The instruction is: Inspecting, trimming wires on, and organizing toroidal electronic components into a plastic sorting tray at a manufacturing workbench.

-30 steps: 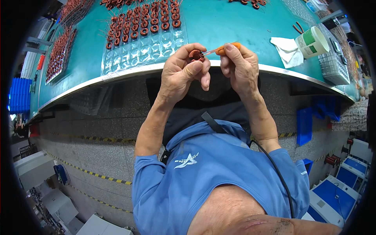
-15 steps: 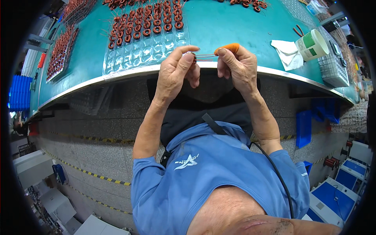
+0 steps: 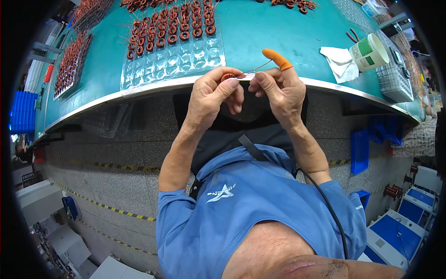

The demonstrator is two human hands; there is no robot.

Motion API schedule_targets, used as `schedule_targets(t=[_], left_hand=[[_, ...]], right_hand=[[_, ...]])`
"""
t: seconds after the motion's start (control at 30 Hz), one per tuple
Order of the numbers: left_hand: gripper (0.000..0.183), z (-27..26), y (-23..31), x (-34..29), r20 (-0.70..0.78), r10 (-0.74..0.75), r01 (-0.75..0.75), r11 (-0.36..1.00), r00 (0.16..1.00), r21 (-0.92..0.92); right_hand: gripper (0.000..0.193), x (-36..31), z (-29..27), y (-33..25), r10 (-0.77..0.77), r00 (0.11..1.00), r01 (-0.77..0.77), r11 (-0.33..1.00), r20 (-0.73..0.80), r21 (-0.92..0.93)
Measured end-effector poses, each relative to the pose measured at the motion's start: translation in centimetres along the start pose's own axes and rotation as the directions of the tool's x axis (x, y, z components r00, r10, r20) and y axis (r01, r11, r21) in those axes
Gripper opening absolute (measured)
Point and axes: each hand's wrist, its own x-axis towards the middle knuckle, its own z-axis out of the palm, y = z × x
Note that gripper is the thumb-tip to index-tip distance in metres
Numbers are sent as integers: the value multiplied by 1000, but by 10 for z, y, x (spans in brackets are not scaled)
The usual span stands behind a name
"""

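Between the thumb and fingers of my left hand (image 3: 211, 93) is a ring-shaped coil (image 3: 227, 76) wound with copper wire. Its thin lead wires stretch right, and one rises toward the orange finger cot (image 3: 277, 59) on my right index finger. My right hand (image 3: 283, 95) has that index finger extended, while its thumb and other fingers close around another lead near the coil. Both hands are over the front edge of the table. Beyond my left hand, a clear plastic tray (image 3: 153, 74) carries rows of similar coils (image 3: 173, 38), its nearer pockets bare.
The green table (image 3: 278, 32) has a pale front edge. At right are a white cloth (image 3: 341, 65), a white-green tub (image 3: 370, 52), pliers (image 3: 353, 36) and stacked clear trays (image 3: 395, 81). More coils stand in a tray (image 3: 72, 65) at far left. A blue bin (image 3: 359, 152) is below the table.
My right index finger has lifted and straightened away from the thumb. The leads, previously held straight side by side, now spread apart. The coil has turned to show more of its windings.
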Motion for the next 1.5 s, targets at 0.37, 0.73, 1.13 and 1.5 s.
schedule_targets(t=[0.37, 0.73, 1.13, 1.5], left_hand=[[24, 13, -15, 2, -182, 71, -101, 982, 981, -162], [18, 9, -13, -3, -188, 184, -125, 949, 965, 289], [19, 5, -20, 5, -293, 239, -182, 961, 926, 211], [26, -12, 13, 3, 102, 117, -152, 868, 988, 472]], right_hand=[[25, 10, 11, 7, 16, 1000, -14, 999, -24, 47], [23, 51, -16, -6, 218, 925, -229, 973, 310, 0], [26, 24, -16, 10, 212, 977, -213, 976, 25, 38], [23, 27, -5, 10, 346, 872, -447, 851, 347, 274]])
